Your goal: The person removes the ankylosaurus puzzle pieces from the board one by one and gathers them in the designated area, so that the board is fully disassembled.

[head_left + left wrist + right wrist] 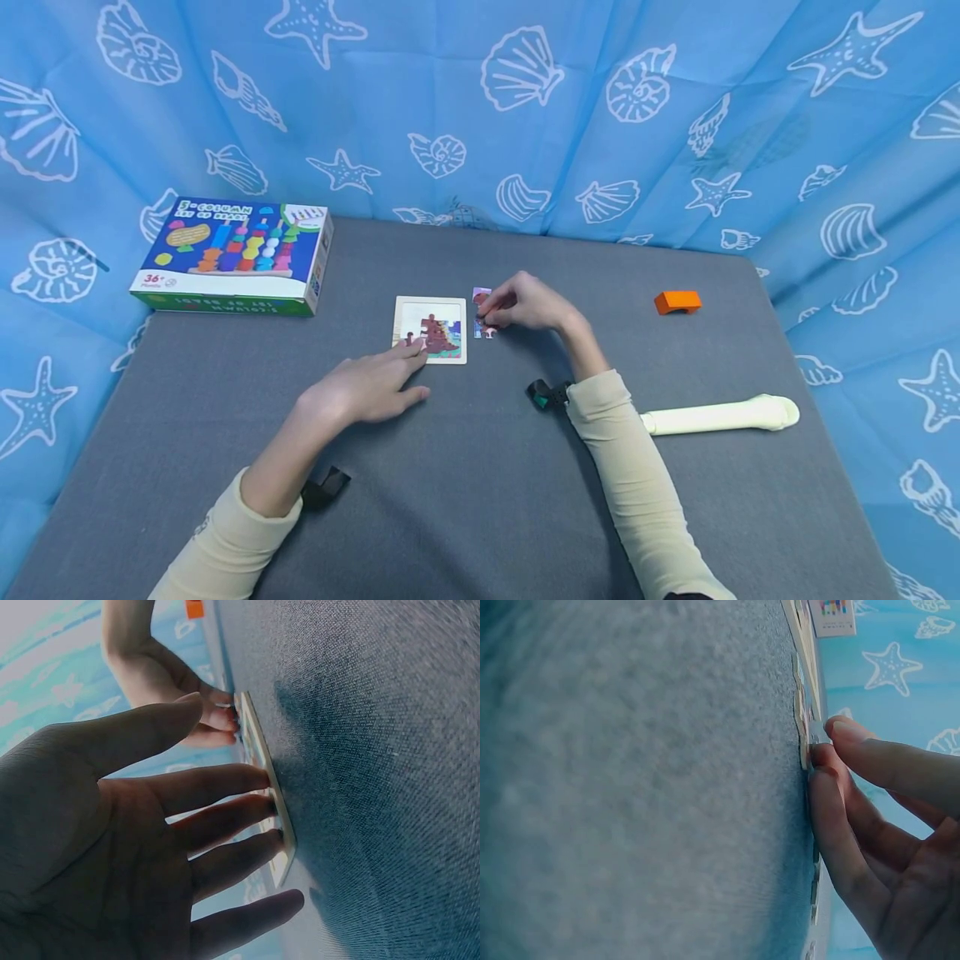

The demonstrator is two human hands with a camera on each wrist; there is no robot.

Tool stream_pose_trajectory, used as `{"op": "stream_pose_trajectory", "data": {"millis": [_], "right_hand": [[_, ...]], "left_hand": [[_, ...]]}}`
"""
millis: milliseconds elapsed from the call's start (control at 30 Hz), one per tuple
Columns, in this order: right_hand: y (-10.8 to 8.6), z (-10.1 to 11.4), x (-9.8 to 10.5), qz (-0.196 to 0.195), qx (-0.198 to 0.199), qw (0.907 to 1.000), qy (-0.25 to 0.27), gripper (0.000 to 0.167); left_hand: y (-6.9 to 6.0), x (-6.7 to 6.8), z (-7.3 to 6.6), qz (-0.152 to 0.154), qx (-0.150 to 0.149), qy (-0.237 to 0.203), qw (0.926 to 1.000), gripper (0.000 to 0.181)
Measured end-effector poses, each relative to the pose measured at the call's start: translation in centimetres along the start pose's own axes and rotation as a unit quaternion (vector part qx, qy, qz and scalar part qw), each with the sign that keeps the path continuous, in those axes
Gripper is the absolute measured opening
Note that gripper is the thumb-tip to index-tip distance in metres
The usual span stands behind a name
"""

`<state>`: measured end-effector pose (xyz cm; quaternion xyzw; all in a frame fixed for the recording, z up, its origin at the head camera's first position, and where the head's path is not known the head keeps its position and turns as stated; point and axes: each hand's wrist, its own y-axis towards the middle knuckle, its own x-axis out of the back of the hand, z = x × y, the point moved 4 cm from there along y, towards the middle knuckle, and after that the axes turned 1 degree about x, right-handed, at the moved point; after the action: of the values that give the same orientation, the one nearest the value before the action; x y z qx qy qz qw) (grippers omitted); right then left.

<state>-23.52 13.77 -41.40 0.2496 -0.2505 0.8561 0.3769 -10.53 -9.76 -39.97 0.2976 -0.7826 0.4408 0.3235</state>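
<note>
Left end, far side: box [232, 257] with beads pictured on its lid, flat on the grey table [450, 500], the shell-print curtain [450, 108] behind it.

Next, nearer: left hand [367, 387], fingers straight and spread, gripping nothing. Fingertips rest at the near-left part of the board [431, 300]; thumb stands clear of it.

Board: flat, mid-table, pale rim. Fitted pieces [441, 340] of a brown figure fill part of the recess, mostly right and near; bare base shows at far left.

Just right of the board: loose pieces [480, 295], lying flat, partly under the right hand [534, 302]. That hand's thumb and fingertips are drawn close together, low over the pieces. I cannot tell whether a piece is pinched between them. The two hands are apart, one on each side of the board's right edge.

Handling, my estimate: pieces light, thin, stiff; the narrow tabs probably weakest. Flat faces may slide under a fingertip. Best hold: opposite edges of the wide body, thumb against forefinger, tipping one edge up first. Board likely light and rigid, apt to skid unless steadied by its rim.

Right end, well apart from the pieces: pale wand [720, 417] lying nearer, partly behind the right sleeve [630, 467]; orange block [677, 301] farther off, its arched cut-out facing the near side.
</note>
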Motion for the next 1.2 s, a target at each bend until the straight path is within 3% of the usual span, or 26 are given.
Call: {"op": "stream_pose_trajectory", "data": {"millis": [300,733,933,1200], "right_hand": [[0.4,0.5,-0.3,-0.006,0.022,0.9991,0.035,0.016],[2.5,2.7,-3.1,0.042,0.064,0.9927,0.093,0.018],[3.5,3.4,-4.1,0.053,0.058,0.9942,0.073,0.019],[4.4,4.6,-4.6,0.04,0.017,0.9988,-0.02,0.021]], "left_hand": [[-0.1,0.1,-0.1,0.006,0.004,-0.003,1.0,0.067],[0.0,0.1,-0.1,0.007,0.011,0.003,0.9999,0.067],[0.1,0.1,-0.1,-0.001,0.005,0.01,0.9999,0.066],[0.0,0.1,0.0,-0.002,0.004,0.004,1.0,0.067]]}}
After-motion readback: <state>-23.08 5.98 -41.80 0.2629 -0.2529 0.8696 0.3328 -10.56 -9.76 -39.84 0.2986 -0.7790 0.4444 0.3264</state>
